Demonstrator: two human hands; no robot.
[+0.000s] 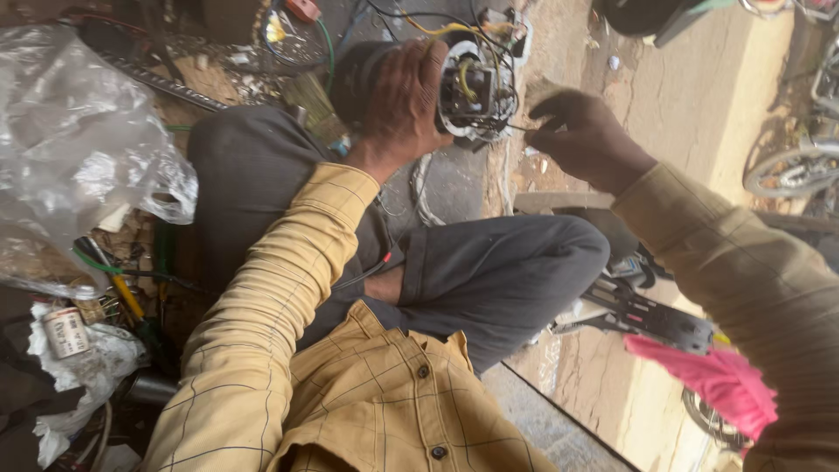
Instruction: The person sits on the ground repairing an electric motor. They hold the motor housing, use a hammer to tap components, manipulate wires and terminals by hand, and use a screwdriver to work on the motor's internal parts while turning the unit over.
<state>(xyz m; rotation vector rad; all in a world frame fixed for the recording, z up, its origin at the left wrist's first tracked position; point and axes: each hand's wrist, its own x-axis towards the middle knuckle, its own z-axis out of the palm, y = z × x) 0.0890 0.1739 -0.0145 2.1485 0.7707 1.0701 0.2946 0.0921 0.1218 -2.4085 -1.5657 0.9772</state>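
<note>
Dusty ground (690, 105) and scattered workshop clutter surround a seated person in a yellow checked shirt and grey trousers. Held up over the raised knee is a round electrical unit (472, 87), dark-bodied with an open face full of yellow and black wires (454, 31). The left hand (402, 100) wraps around its body from the near side, fingers (419, 65) curled firmly over the top of the casing and pressed against it. The unit's open face points away from those fingers, toward the right hand (581, 135). That hand hovers just beside the face, its fingers (546, 114) drawn together as if pinching a thin wire end, though whether anything sits between them is too small to tell. So the unit lies directly between the two hands, its axis running from left palm toward right fingertips, and the right hand is the free one nearest the wiring. A crumpled plastic bag (79, 149) lies far beyond the left elbow, and a pink cloth (708, 376) below the right sleeve.
</note>
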